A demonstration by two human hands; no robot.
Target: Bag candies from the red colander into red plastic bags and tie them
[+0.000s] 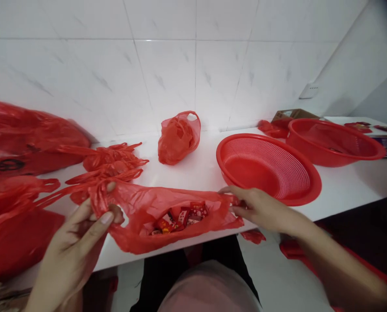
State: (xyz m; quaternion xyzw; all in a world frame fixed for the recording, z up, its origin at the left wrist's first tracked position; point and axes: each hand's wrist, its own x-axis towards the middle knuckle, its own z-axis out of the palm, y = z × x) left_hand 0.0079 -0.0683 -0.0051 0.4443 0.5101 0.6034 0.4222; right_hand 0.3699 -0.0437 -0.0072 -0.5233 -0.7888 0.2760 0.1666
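A thin red plastic bag lies on its side at the front edge of the white table, its mouth facing me. Small wrapped candies, mostly red, show inside it. On the left, my left hand pinches the bag's handle end between thumb and fingers. My right hand grips the other end of the bag, fingers closed on the plastic. Just behind my left hand is a bunch of small knotted red bags.
A bunched red bag stands near the tiled wall. Two red baskets, a perforated one and a deeper basin, are on the right. Large red bags fill the left side. A cardboard box is at the back right.
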